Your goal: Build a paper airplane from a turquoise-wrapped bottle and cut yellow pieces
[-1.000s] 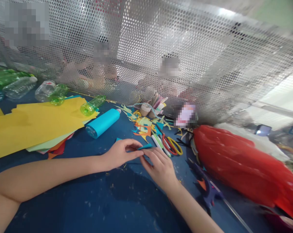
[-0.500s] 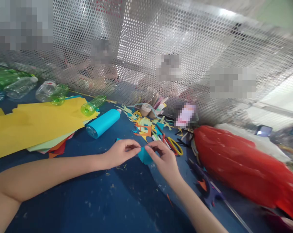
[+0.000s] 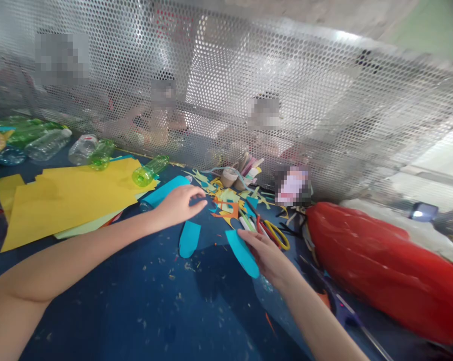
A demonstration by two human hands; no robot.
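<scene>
Just right of centre, the right hand [image 3: 268, 256] pinches a teal paper cutout [image 3: 243, 253] by its edge. A second teal piece [image 3: 189, 238] lies flat on the blue table [image 3: 155, 311] (mid-frame), just below the left hand [image 3: 178, 204], whose fingers are loosely spread and empty, against the teal bottle [image 3: 162, 193].

We are at a shared craft workbench (more workshop than home). Our blue table [image 3: 155, 311] is littered with paper scraps [image 3: 226, 200], teal cut-outs [image 3: 189, 238], stacked coloured sheets [image 3: 72, 200], scissors [image 3: 275, 233] and empty plastic bottles [image 3: 98, 153]. A perforated metal screen [image 3: 324, 100] divides us from other people [image 3: 162, 120] opposite.
</scene>
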